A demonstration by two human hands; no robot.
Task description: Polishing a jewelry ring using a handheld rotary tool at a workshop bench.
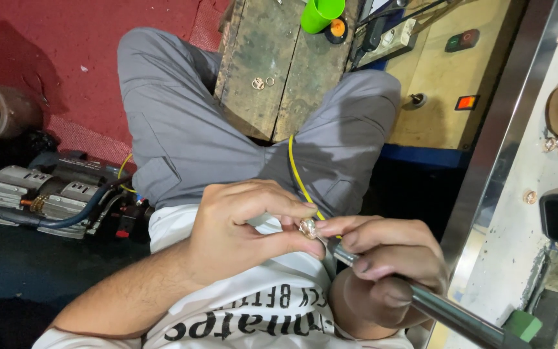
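My left hand [240, 229] pinches a small shiny ring [307, 227] between thumb and fingers, low in the middle of the view over my lap. My right hand [382, 268] grips a grey metal handpiece tool [447, 310] that runs down to the right, ending near a green piece [522, 325]. The tool's tip meets the ring. A yellow cord [295, 171] runs from behind the hands up across my grey trousers [182, 129].
A worn wooden block [272, 71] stands between my knees with two small rings [263, 83] on it and a green cup [320, 14] behind. A yellow switch box [447, 84] is at right, a steel-edged bench [505, 129] further right, a compressor [46, 194] at left.
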